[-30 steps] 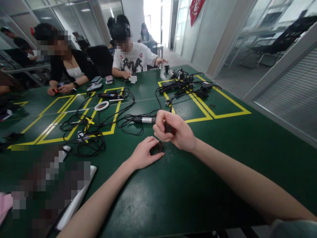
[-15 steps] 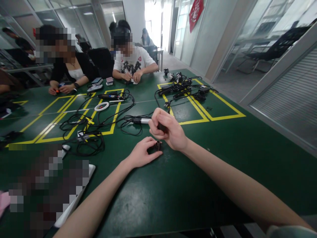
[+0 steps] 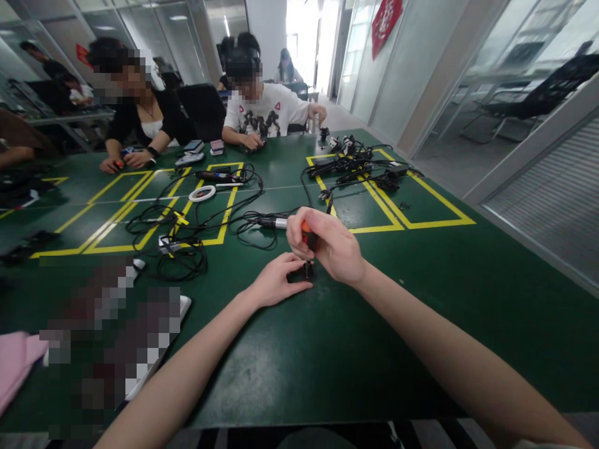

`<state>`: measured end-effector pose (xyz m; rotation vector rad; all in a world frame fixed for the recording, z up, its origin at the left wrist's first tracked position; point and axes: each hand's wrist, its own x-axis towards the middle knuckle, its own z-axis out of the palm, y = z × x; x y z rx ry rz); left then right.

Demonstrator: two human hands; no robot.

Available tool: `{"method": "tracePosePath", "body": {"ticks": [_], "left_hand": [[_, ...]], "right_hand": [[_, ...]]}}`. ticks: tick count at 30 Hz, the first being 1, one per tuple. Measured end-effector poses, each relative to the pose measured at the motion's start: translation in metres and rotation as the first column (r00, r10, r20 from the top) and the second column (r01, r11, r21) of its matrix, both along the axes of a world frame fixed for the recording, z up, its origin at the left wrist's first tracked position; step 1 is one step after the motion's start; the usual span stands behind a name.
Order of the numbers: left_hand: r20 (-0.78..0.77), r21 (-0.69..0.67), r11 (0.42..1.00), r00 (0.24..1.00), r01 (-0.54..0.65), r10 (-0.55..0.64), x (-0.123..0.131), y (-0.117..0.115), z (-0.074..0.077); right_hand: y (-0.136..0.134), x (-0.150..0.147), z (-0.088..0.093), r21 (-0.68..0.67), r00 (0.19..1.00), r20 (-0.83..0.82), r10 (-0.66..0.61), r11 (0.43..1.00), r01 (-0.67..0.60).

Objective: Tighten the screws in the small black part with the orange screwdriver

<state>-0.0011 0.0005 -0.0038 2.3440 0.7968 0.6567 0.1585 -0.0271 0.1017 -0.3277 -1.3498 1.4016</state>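
My right hand (image 3: 333,246) is closed around a screwdriver (image 3: 307,236) with an orange and black handle, held upright. Its thin shaft points down at a small black part (image 3: 307,272) on the green table. Fingers and thumb of my left hand (image 3: 279,282) steady that part from the left side, resting on the tabletop. The exact contact between screwdriver tip and part is too small to make out. Just behind my right hand lies a black and silver cylindrical tool (image 3: 274,222) with a black cord.
Coiled black cables (image 3: 180,265) and a white ring (image 3: 202,194) lie on the left. A heap of black cabled devices (image 3: 346,163) sits at the back right. Yellow tape rectangles (image 3: 440,223) mark the table. Two people sit across; blurred flat objects (image 3: 154,349) lie near my left forearm.
My right hand has turned slightly, so the orange of the handle now shows. Across the table, the person in the white shirt has stretched an arm to the right. The view has shifted a little.
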Motion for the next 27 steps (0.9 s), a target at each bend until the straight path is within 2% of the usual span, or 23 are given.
{"method": "tracePosePath", "body": {"ticks": [5, 7, 9, 12, 13, 15, 17, 19, 21, 23, 25, 27], "left_hand": [[0.002, -0.061, 0.998, 1.0, 0.007, -0.006, 0.001, 0.001, -0.006], [0.012, -0.074, 0.997, 1.0, 0.001, 0.0, 0.002, 0.001, -0.007], [0.003, -0.073, 0.997, 1.0, 0.001, -0.001, 0.002, 0.0, -0.006], [-0.039, -0.051, 0.999, 0.999, -0.009, 0.007, 0.001, -0.002, -0.002], [-0.042, -0.05, 0.999, 0.999, -0.013, 0.011, 0.001, -0.002, -0.001], [-0.03, -0.053, 0.998, 0.999, -0.016, 0.014, 0.0, -0.003, 0.0], [-0.024, -0.059, 0.998, 1.0, -0.011, 0.01, 0.0, -0.003, 0.0], [-0.03, -0.062, 0.998, 0.999, -0.013, 0.011, -0.001, -0.003, -0.001], [-0.037, -0.057, 0.998, 0.999, -0.02, 0.018, -0.001, -0.003, -0.002], [-0.039, -0.049, 0.998, 0.999, -0.025, 0.023, -0.001, -0.002, -0.002], [-0.034, -0.047, 0.999, 0.999, -0.026, 0.025, -0.001, -0.002, -0.003], [-0.024, -0.052, 0.998, 0.999, -0.028, 0.026, -0.001, -0.002, -0.004]], "right_hand": [[-0.007, 0.002, -0.002, 0.005, 0.996, -0.005, 0.094, 0.996, -0.094], [-0.009, 0.004, -0.003, 0.042, 0.996, 0.036, 0.085, 0.995, -0.087], [-0.008, 0.007, -0.002, 0.094, 0.997, 0.074, 0.021, 0.995, -0.028], [0.0, 0.017, 0.002, 0.237, 0.975, 0.143, -0.168, 0.963, 0.131], [0.003, 0.022, 0.005, 0.31, 0.942, 0.19, -0.276, 0.927, 0.209], [0.008, 0.032, 0.01, 0.455, 0.809, 0.296, -0.508, 0.819, 0.348], [0.01, 0.04, 0.016, 0.605, 0.617, 0.374, -0.692, 0.686, 0.403], [0.008, 0.045, 0.022, 0.697, 0.408, 0.453, -0.792, 0.6, 0.392], [0.002, 0.045, 0.027, 0.738, 0.244, 0.537, -0.808, 0.59, 0.328], [-0.005, 0.042, 0.032, 0.757, 0.151, 0.591, -0.792, 0.61, 0.236], [-0.012, 0.04, 0.037, 0.743, 0.139, 0.641, -0.755, 0.655, 0.134], [-0.017, 0.039, 0.042, 0.725, 0.162, 0.676, -0.719, 0.688, 0.03]]}}
